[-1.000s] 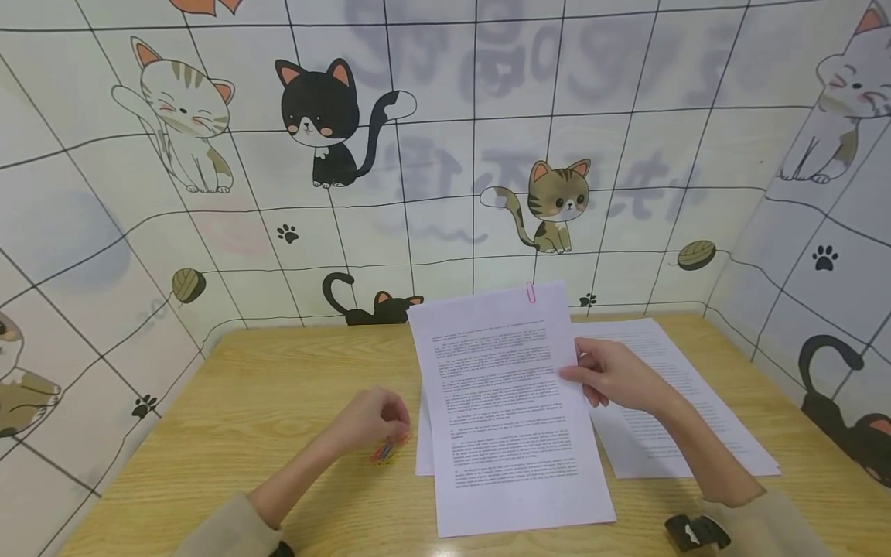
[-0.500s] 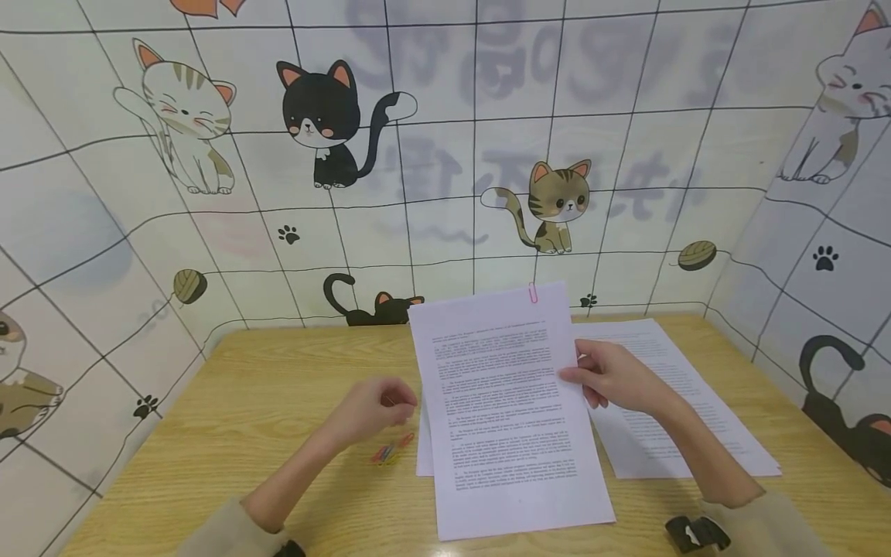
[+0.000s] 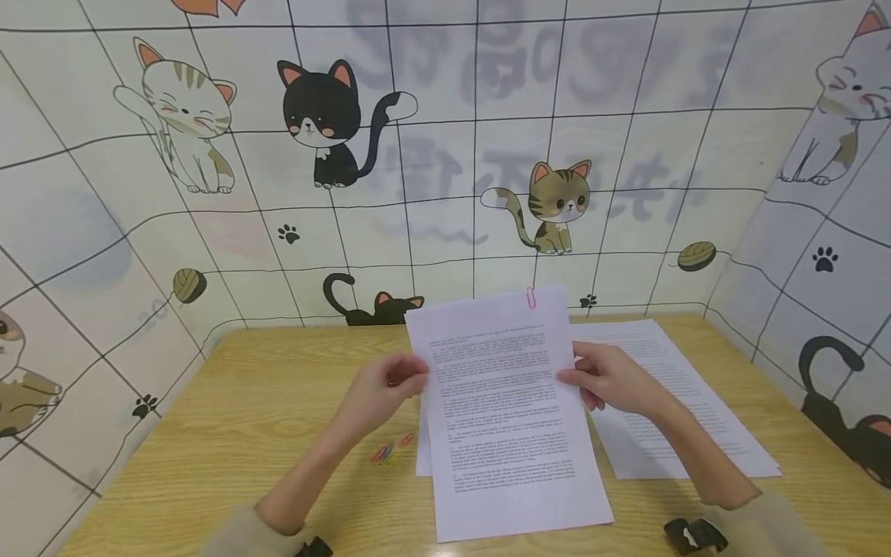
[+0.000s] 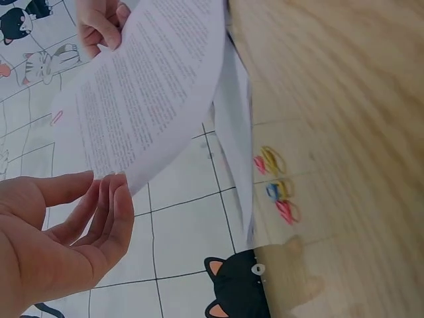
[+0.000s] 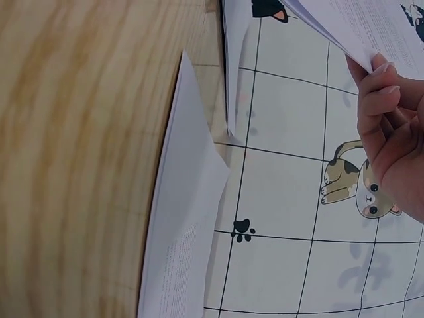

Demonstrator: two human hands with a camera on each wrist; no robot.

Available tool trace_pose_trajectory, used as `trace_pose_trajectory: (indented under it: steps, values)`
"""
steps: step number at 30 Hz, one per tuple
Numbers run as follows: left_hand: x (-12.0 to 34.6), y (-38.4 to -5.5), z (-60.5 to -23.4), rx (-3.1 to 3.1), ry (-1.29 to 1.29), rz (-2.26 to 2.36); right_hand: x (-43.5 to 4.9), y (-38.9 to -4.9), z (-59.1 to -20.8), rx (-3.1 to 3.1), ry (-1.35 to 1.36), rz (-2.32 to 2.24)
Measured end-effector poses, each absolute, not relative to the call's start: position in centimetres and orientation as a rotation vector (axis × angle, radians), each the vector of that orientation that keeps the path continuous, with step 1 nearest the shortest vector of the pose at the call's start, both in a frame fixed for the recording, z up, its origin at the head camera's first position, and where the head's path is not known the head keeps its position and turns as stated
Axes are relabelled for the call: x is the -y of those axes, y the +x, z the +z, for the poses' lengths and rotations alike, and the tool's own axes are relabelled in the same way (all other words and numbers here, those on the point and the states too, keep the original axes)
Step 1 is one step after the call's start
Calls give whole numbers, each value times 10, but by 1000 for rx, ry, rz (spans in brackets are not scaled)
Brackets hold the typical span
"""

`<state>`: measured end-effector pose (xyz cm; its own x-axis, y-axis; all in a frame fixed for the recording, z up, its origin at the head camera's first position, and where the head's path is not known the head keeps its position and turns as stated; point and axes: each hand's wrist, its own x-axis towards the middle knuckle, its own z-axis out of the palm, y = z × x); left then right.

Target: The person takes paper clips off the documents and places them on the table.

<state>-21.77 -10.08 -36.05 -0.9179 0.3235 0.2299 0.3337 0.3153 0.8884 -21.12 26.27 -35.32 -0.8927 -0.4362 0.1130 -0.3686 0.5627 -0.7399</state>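
A printed sheaf of paper point(image 3: 511, 418) with a pink paper clip point(image 3: 531, 298) on its top edge is held up, tilted toward me. My right hand point(image 3: 616, 379) grips its right edge between thumb and fingers. At the left edge, my left hand point(image 3: 386, 387) pinches the paper with thumb and fingertips, which the left wrist view shows right at the margin. Several coloured paper clips point(image 3: 384, 454), red, yellow and blue, lie on the table below the left hand. Another stack of paper point(image 3: 421, 449) shows partly behind the raised sheaf.
A further printed stack point(image 3: 668, 402) lies at the right of the wooden table point(image 3: 292, 371), under my right forearm. Walls with cat drawings point(image 3: 445, 155) enclose the table's back and sides.
My left hand has risen from the loose paper clips and moved right to the sheaf's left edge. The right hand keeps its grip, and the sheaf has barely shifted.
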Motion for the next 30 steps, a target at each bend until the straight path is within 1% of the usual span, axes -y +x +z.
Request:
trace_pose_trajectory:
  steps: [9, 23, 30]
  values:
    - [84, -220, -347, 2382, -660, -1697, -262, -212, -356, -2723, -706, -1239]
    - [63, -221, -326, 2301, -709, -1660, -258, -211, -356, -2729, -689, -1228]
    - [51, -219, -315, 2217, -783, -1623, -257, -211, -357, -2733, -694, -1219]
